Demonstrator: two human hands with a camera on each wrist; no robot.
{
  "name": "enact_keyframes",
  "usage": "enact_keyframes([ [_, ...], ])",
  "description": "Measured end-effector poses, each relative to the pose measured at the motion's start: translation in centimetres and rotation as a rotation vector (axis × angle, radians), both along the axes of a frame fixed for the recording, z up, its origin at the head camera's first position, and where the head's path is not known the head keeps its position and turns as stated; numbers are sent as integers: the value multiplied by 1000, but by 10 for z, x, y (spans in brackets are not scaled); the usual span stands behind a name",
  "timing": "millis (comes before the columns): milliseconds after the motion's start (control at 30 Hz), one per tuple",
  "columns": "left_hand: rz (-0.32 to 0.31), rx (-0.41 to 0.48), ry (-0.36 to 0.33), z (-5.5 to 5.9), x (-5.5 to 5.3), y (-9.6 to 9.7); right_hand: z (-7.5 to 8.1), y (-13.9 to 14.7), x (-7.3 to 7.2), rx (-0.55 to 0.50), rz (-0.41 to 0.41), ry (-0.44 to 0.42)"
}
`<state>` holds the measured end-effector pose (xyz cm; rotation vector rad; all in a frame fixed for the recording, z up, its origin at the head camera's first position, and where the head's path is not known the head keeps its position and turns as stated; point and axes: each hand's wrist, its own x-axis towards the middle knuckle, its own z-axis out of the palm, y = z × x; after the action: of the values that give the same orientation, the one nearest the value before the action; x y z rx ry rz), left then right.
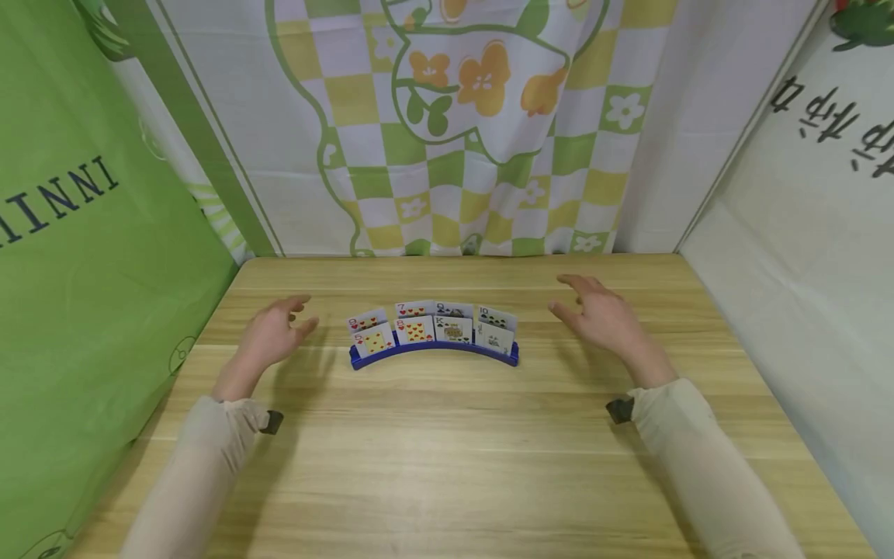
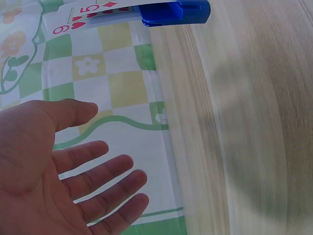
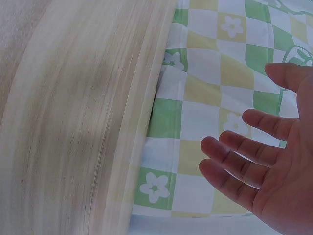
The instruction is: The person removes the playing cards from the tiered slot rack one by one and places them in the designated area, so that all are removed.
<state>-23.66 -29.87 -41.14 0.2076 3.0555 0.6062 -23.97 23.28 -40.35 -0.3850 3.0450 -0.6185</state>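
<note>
A curved blue card holder (image 1: 433,353) stands in the middle of the wooden table (image 1: 433,466), with several playing cards (image 1: 433,324) upright in two rows. My left hand (image 1: 275,334) hovers to the holder's left, fingers relaxed and empty. My right hand (image 1: 601,314) hovers to its right, also spread and empty. In the left wrist view the open palm (image 2: 54,171) faces the cloth, with the holder's end (image 2: 176,12) and a red card (image 2: 88,14) at the top. The right wrist view shows the spread right fingers (image 3: 254,156) holding nothing.
A checkered floral cloth (image 1: 454,124) hangs behind the table's far edge. A green cloth wall (image 1: 91,256) closes the left side and a white one (image 1: 803,233) the right. Both forearms wear pale sleeves.
</note>
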Motion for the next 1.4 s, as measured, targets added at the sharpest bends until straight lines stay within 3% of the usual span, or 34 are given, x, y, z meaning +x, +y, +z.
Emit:
enact_keyframes([
  [333, -51, 71, -25, -8, 2, 0, -4, -3, 3, -78, 26, 36],
  [1400, -84, 163, -83, -20, 9, 1, -17, -9, 14, -178, 15, 86],
])
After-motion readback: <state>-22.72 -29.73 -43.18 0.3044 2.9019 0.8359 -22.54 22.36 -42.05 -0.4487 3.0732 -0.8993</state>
